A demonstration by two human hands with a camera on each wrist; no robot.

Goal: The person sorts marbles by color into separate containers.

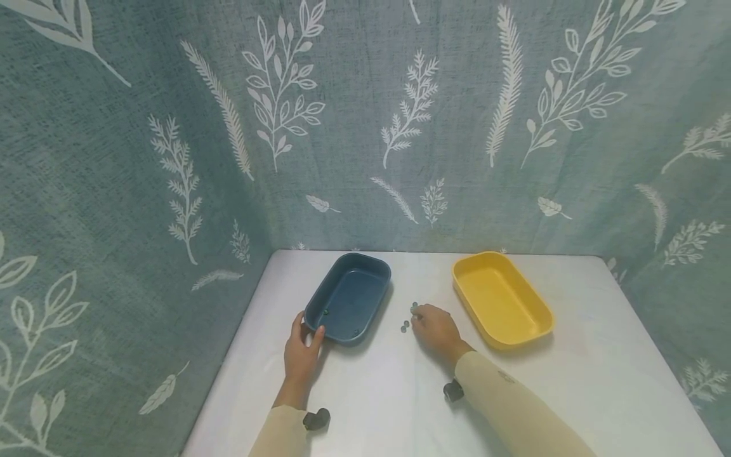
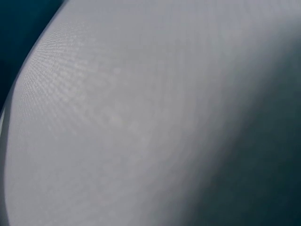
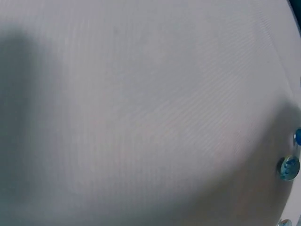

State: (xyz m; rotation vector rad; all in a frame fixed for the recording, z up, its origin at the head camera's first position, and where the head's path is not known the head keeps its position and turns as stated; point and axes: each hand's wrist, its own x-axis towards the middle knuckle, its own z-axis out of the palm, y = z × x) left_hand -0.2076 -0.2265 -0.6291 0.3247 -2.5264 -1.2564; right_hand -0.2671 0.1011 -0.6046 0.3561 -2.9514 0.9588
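My left hand [image 1: 301, 355] holds the near left corner of a dark blue tray [image 1: 386, 285], thumb at the near wall and fingers along the left side. A few small green glass gems [image 1: 326, 311] lie inside that tray. To its right, my right hand [image 1: 436, 328] reaches down to the table with bent fingers. Its fingertips are right at several small glass gems [image 1: 405, 327] in a loose row; I cannot tell whether they pinch one. The right wrist view shows a round blue-green glass gem [image 3: 289, 168] at its right edge.
A yellow tray [image 1: 499, 298] stands right of the right hand, its near left side close to the forearm. Both trays sit on a white table [image 1: 377, 406]. Patterned green-grey cloth [image 1: 354, 190] hangs behind the table and along its sides.
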